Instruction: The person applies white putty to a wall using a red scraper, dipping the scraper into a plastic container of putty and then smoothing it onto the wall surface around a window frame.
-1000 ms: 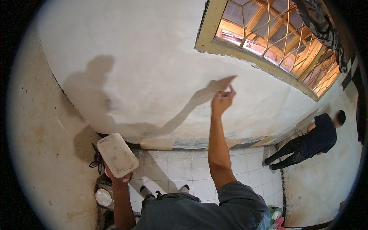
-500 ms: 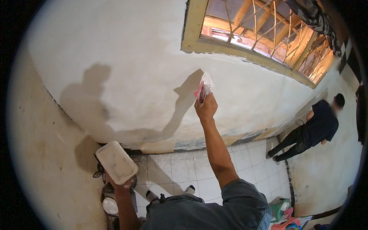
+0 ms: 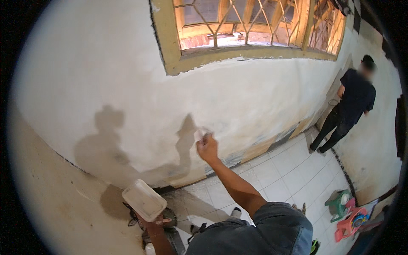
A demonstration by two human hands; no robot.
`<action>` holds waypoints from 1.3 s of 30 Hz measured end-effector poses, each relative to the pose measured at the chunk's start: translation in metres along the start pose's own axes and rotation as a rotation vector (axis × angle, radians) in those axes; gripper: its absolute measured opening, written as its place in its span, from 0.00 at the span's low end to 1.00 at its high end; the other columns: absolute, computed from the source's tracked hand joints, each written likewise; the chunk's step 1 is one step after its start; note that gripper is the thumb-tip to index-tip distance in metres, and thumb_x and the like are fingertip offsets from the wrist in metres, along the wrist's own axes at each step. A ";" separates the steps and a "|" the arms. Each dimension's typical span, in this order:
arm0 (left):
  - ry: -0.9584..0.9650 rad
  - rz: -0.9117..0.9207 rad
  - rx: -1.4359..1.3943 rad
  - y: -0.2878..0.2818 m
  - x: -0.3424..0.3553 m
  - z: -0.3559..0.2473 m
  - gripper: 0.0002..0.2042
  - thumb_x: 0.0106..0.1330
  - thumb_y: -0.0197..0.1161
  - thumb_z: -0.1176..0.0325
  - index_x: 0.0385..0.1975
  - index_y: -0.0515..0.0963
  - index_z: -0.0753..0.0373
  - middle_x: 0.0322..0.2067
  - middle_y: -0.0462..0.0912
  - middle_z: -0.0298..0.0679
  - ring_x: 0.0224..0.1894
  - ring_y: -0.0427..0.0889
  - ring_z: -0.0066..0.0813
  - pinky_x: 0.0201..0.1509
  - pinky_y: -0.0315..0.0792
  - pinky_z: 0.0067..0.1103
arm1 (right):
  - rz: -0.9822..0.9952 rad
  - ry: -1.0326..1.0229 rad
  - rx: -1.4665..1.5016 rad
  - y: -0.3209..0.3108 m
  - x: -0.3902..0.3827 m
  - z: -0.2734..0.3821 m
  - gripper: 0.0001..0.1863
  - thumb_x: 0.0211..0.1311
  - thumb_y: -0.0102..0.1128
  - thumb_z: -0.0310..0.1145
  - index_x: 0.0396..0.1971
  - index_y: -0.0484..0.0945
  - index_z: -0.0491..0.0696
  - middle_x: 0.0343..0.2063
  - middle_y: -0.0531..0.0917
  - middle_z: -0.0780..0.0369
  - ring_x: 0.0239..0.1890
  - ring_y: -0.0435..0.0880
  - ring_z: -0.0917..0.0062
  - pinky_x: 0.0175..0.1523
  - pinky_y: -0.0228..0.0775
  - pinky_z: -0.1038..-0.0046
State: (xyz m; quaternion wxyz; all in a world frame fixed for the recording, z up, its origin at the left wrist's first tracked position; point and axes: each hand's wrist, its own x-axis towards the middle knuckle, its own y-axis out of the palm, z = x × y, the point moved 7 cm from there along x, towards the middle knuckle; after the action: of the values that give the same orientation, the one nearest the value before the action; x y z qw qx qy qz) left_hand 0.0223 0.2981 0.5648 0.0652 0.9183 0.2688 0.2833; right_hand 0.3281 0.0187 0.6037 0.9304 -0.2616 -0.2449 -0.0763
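Note:
My right hand [image 3: 207, 148] is raised toward the white, patchily coated wall [image 3: 246, 93], closed on a flat scraper [image 3: 201, 133] that is blurred and pale here; whether its blade touches the wall I cannot tell. My left hand [image 3: 153, 223], low at the left, grips a pale rectangular plastic tub [image 3: 143, 197] with whitish residue inside. A small pinkish handle [image 3: 169, 220] shows beside that hand; what it belongs to is unclear. My arm's shadow falls on the wall.
A yellow-framed barred window [image 3: 172, 59] is above. Another person [image 3: 352, 97] in dark clothes stands at the right by the side wall. Green [image 3: 333, 204] and pink [image 3: 344, 229] plastic items lie at lower right on the tiled floor [image 3: 276, 163]. Dark objects [image 3: 170, 238] sit below my left hand.
The view has turned to the right, so the window sits further left. My right hand and scraper have moved lower and leftward in the picture. The tub also appears lower.

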 end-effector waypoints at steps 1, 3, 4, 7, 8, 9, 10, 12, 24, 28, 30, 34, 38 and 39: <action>-0.035 -0.015 -0.027 -0.006 -0.001 0.000 0.36 0.66 0.49 0.40 0.67 0.54 0.55 0.62 0.66 0.42 0.60 0.71 0.46 0.55 0.74 0.42 | -0.245 0.111 0.315 -0.026 0.003 0.006 0.20 0.49 0.54 0.21 0.46 0.68 0.39 0.25 0.76 0.58 0.27 0.77 0.73 0.32 0.68 0.72; -0.124 -0.031 -0.107 -0.005 -0.001 0.008 0.35 0.65 0.49 0.40 0.67 0.55 0.54 0.62 0.66 0.41 0.60 0.71 0.47 0.55 0.74 0.43 | -0.560 0.138 0.544 -0.060 0.020 -0.009 0.23 0.53 0.54 0.25 0.51 0.67 0.38 0.23 0.73 0.60 0.23 0.72 0.75 0.32 0.67 0.71; -0.172 -0.041 -0.152 -0.003 -0.001 0.014 0.35 0.65 0.49 0.39 0.67 0.55 0.54 0.62 0.66 0.41 0.60 0.71 0.47 0.55 0.74 0.43 | -0.635 0.191 0.533 -0.070 0.032 -0.023 0.23 0.54 0.54 0.26 0.51 0.66 0.38 0.25 0.74 0.60 0.27 0.74 0.75 0.34 0.68 0.72; -0.305 -0.110 -0.263 -0.012 -0.006 0.026 0.35 0.65 0.48 0.39 0.67 0.56 0.53 0.61 0.67 0.41 0.59 0.71 0.47 0.54 0.74 0.45 | -0.710 0.247 0.511 -0.082 0.060 -0.026 0.23 0.54 0.55 0.27 0.51 0.66 0.39 0.26 0.74 0.60 0.28 0.73 0.76 0.37 0.68 0.73; -0.346 -0.139 -0.310 -0.014 -0.008 0.032 0.34 0.65 0.48 0.39 0.67 0.57 0.52 0.61 0.67 0.40 0.59 0.71 0.47 0.54 0.74 0.45 | -0.795 0.238 0.535 -0.087 0.070 -0.024 0.23 0.55 0.56 0.29 0.51 0.65 0.38 0.27 0.75 0.58 0.30 0.75 0.72 0.40 0.69 0.70; -0.387 -0.168 -0.356 -0.017 -0.010 0.037 0.34 0.65 0.48 0.39 0.67 0.57 0.52 0.61 0.67 0.40 0.59 0.71 0.47 0.54 0.74 0.46 | -0.879 0.228 0.560 -0.090 0.076 -0.021 0.24 0.55 0.57 0.30 0.51 0.65 0.38 0.28 0.76 0.57 0.32 0.77 0.69 0.42 0.70 0.68; -0.431 -0.199 -0.404 -0.019 -0.013 0.045 0.34 0.65 0.48 0.39 0.67 0.57 0.52 0.61 0.67 0.40 0.59 0.71 0.48 0.54 0.74 0.46 | -0.881 0.229 0.560 -0.088 0.085 -0.013 0.24 0.55 0.57 0.30 0.51 0.65 0.38 0.28 0.76 0.57 0.32 0.77 0.69 0.42 0.70 0.68; -0.506 -0.268 -0.494 -0.028 -0.019 0.055 0.34 0.65 0.48 0.39 0.66 0.58 0.51 0.61 0.67 0.40 0.59 0.71 0.48 0.53 0.75 0.47 | -0.817 0.278 0.459 -0.075 0.100 0.020 0.24 0.55 0.57 0.31 0.51 0.65 0.37 0.31 0.78 0.51 0.36 0.80 0.56 0.45 0.71 0.61; -0.272 -0.158 -0.008 -0.015 -0.007 0.028 0.32 0.66 0.48 0.41 0.65 0.60 0.52 0.60 0.69 0.40 0.58 0.72 0.48 0.50 0.76 0.50 | 0.198 -0.995 -0.205 0.029 0.004 0.092 0.27 0.49 0.57 0.27 0.54 0.71 0.51 0.29 0.79 0.61 0.35 0.81 0.65 0.36 0.75 0.64; -0.184 -0.125 0.198 -0.012 -0.008 0.023 0.32 0.66 0.48 0.41 0.65 0.60 0.53 0.60 0.69 0.40 0.58 0.72 0.48 0.48 0.76 0.50 | -0.251 -0.539 -0.072 -0.049 0.046 0.097 0.21 0.48 0.61 0.28 0.46 0.75 0.43 0.22 0.78 0.56 0.23 0.79 0.60 0.27 0.71 0.63; -0.145 -0.103 0.311 -0.013 -0.008 0.020 0.31 0.66 0.49 0.42 0.65 0.60 0.53 0.59 0.69 0.40 0.57 0.73 0.48 0.48 0.76 0.51 | -0.294 -0.242 0.202 -0.070 0.073 0.089 0.16 0.47 0.58 0.27 0.38 0.70 0.43 0.17 0.75 0.55 0.20 0.78 0.58 0.27 0.70 0.63; -0.279 -0.124 0.237 -0.039 -0.023 0.041 0.31 0.66 0.50 0.43 0.65 0.61 0.54 0.59 0.69 0.40 0.58 0.72 0.46 0.51 0.77 0.46 | -0.460 -0.186 0.343 -0.091 0.096 0.121 0.25 0.46 0.54 0.23 0.49 0.71 0.42 0.14 0.69 0.62 0.15 0.72 0.70 0.25 0.67 0.69; -0.518 -0.321 -0.827 0.029 -0.006 0.016 0.31 0.66 0.51 0.44 0.64 0.61 0.54 0.60 0.68 0.41 0.60 0.71 0.45 0.55 0.75 0.43 | -0.357 -0.374 0.017 -0.039 0.110 0.130 0.17 0.52 0.58 0.30 0.43 0.72 0.43 0.23 0.79 0.52 0.24 0.80 0.54 0.30 0.72 0.57; -0.508 -0.324 -0.807 0.026 -0.008 0.015 0.31 0.66 0.51 0.43 0.64 0.61 0.54 0.60 0.68 0.41 0.60 0.71 0.45 0.56 0.75 0.43 | -0.173 -0.395 -0.105 -0.010 0.102 0.136 0.12 0.53 0.58 0.31 0.37 0.72 0.45 0.25 0.79 0.51 0.27 0.80 0.54 0.30 0.72 0.56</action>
State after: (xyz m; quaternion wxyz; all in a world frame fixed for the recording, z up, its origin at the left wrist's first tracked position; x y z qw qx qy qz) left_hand 0.0371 0.2729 0.5556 0.5216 0.8062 0.2528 0.1185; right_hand 0.3581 0.0801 0.7597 0.8395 -0.2975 -0.4398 -0.1159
